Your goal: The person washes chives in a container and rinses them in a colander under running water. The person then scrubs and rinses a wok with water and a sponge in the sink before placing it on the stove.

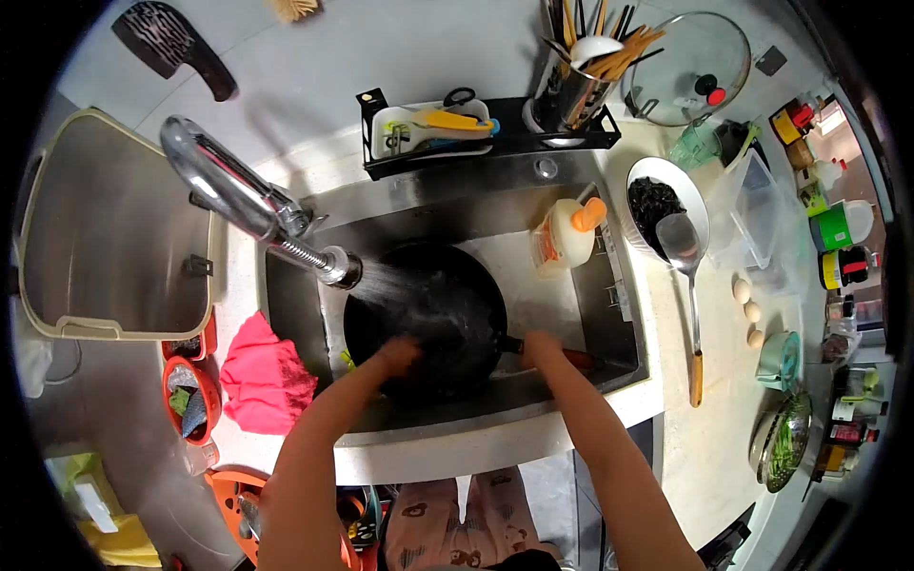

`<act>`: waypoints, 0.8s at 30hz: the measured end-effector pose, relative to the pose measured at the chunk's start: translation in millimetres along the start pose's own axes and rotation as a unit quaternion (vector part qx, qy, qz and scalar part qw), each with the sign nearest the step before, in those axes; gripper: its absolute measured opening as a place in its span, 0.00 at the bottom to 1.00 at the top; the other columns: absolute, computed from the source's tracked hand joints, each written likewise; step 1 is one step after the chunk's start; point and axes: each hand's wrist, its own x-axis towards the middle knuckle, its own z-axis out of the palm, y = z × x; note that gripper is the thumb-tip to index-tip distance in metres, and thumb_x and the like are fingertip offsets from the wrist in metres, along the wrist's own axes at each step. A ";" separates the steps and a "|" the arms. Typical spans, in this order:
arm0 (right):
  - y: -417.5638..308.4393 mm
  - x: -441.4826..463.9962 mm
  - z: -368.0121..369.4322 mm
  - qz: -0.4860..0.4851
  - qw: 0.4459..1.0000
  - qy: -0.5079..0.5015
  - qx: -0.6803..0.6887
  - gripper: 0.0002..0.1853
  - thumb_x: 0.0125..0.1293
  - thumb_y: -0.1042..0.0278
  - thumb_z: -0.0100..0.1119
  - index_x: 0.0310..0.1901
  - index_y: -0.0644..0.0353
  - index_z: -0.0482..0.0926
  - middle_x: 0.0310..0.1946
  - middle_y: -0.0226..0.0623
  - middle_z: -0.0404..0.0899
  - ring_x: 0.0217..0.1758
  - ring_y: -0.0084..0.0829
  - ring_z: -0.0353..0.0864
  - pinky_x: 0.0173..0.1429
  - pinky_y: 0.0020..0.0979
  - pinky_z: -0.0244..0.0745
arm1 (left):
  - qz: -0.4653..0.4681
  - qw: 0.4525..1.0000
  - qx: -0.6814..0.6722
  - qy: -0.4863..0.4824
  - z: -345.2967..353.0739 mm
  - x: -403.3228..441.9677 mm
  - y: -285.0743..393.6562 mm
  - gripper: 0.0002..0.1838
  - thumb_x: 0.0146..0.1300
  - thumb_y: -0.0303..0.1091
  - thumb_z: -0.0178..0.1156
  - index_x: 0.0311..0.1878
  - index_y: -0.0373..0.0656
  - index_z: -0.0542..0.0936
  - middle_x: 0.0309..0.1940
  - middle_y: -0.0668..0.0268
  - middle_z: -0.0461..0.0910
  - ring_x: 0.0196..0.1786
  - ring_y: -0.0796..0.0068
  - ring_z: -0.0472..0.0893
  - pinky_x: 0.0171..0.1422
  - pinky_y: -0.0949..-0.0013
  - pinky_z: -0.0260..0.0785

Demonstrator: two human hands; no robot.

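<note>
In the sink [495,414] lies a black wok [428,276]. Water sprays into it from the chrome faucet [224,181] at the upper left. My left hand [398,356] is inside the wok near its lower left; it is blurred, and its fingers cannot be made out. My right hand [541,350] is closed around the wok's handle [579,360], on the right side. A bottle with an orange cap [564,238] stands in the sink's upper right, beyond the wok.
A pink cloth [267,376] lies left of the sink. Behind it are a utensil rack [519,133] and a chopstick holder [571,95]. On the right counter are a white bowl [700,195], a spatula [693,305], eggs [752,312] and a colander of greens [785,443].
</note>
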 end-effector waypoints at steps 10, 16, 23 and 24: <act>-41.2 -73.9 -33.6 -0.110 0.959 -0.229 0.127 0.17 0.51 0.51 0.57 0.34 0.56 0.79 0.27 0.35 0.76 0.32 0.30 0.76 0.37 0.28 0.71 | -0.336 0.857 -0.273 0.281 -38.9 -56.9 9.2 0.15 0.45 0.28 0.54 0.40 0.40 0.77 0.33 0.50 0.77 0.41 0.55 0.76 0.46 0.63 0.68; -105.6 -153.3 -26.9 -0.112 0.727 -0.301 0.607 0.10 0.51 0.61 0.58 0.30 0.58 0.73 0.23 0.28 0.74 0.23 0.22 0.71 0.26 0.23 0.67 | -0.303 0.718 -0.461 0.423 -55.1 -97.5 15.9 0.15 0.48 0.29 0.48 0.38 0.40 0.79 0.31 0.52 0.78 0.40 0.56 0.77 0.44 0.65 0.67; -147.9 -188.7 -1.2 -0.077 0.804 -0.126 0.577 0.09 0.47 0.65 0.58 0.26 0.61 0.74 0.20 0.34 0.73 0.21 0.28 0.72 0.27 0.27 0.66 | -0.275 0.376 -0.786 0.405 -74.9 -128.4 10.5 0.16 0.51 0.35 0.46 0.40 0.38 0.77 0.39 0.58 0.75 0.41 0.62 0.74 0.47 0.61 0.64; -142.6 -187.0 6.1 -0.083 0.837 -0.075 0.535 0.11 0.46 0.64 0.58 0.28 0.64 0.74 0.22 0.39 0.74 0.25 0.32 0.73 0.29 0.31 0.67 | -0.247 0.290 -0.840 0.386 -80.9 -134.0 17.5 0.17 0.50 0.35 0.47 0.41 0.37 0.76 0.40 0.58 0.75 0.42 0.62 0.73 0.47 0.60 0.63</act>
